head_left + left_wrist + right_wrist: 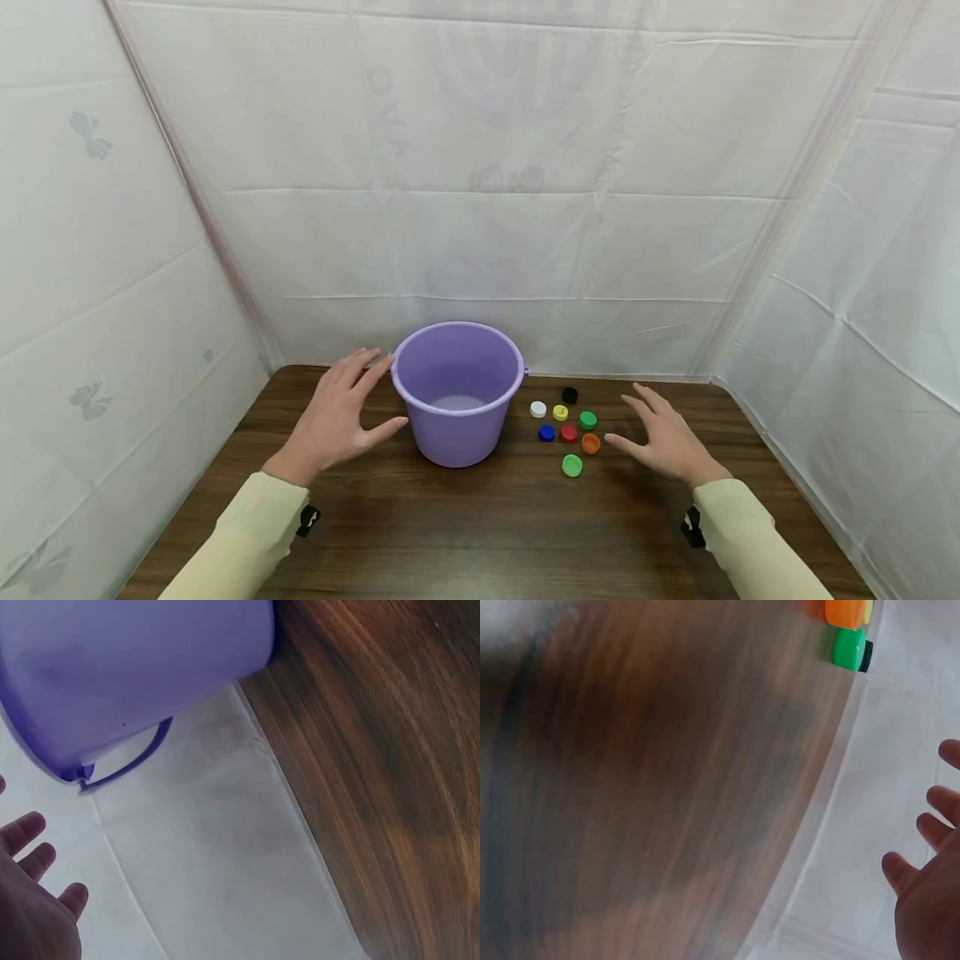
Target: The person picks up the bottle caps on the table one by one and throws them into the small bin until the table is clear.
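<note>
Left hand (330, 421): fingers spread, grasping nothing.
Bucket (456, 435): upright, just right of it; I can't tell contact.
Right hand (667, 442): relaxed, holding nothing.
Caps (568, 434): eight, left of it.
Work: apparently unstarted, every cap remaining.

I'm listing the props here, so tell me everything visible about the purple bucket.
The purple bucket is round, smooth and plastic-looking, narrowing downward from a thick rim. A thin curved purple handle shows in the left wrist view. The bucket stands upright on the wooden table, left of the bottle caps; nothing shows in its visible interior. The left hand is beside it; whether a fingertip touches the rim is unclear.
</note>
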Demonstrator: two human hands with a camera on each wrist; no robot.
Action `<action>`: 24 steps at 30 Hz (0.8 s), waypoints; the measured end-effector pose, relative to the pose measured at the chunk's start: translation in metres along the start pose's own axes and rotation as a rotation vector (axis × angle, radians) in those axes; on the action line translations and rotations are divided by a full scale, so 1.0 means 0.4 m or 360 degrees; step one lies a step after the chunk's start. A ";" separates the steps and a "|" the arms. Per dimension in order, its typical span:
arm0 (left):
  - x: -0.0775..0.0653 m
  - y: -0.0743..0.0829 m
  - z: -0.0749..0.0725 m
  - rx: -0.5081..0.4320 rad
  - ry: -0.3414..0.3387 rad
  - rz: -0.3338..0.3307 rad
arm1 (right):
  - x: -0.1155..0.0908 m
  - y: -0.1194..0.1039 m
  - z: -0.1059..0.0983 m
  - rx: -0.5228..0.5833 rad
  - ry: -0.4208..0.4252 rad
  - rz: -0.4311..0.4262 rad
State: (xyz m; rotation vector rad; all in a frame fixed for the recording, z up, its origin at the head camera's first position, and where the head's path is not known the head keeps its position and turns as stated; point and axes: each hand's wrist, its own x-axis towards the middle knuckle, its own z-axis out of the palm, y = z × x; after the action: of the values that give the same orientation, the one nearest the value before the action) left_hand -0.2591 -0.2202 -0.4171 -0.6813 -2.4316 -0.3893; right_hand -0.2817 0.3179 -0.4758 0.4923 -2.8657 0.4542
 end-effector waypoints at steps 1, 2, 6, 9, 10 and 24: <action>0.001 0.003 0.001 -0.0007 0.0014 0.0014 | -0.001 -0.003 0.004 0.0015 0.0004 -0.0012; 0.002 0.006 0.002 -0.0017 0.0029 0.0031 | -0.001 -0.005 0.009 0.0034 0.0007 -0.0021; 0.007 0.022 0.006 -0.0052 0.0081 0.0101 | -0.006 -0.018 0.025 0.0106 0.0013 -0.0037; 0.011 0.036 0.008 -0.0081 0.0116 0.0159 | -0.009 -0.028 0.035 0.0168 0.0033 -0.0044; 0.012 0.041 0.008 -0.0091 0.0127 0.0178 | -0.010 -0.033 0.037 0.0194 0.0037 -0.0047; 0.026 0.092 0.021 -0.0130 0.0239 0.0286 | -0.014 -0.080 0.074 0.0470 -0.0011 -0.0070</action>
State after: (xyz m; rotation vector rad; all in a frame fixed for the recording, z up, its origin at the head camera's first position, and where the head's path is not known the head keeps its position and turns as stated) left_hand -0.2500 -0.1824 -0.4134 -0.8669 -2.2029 -0.4519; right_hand -0.2695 0.2810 -0.4963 0.6033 -2.7992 0.8760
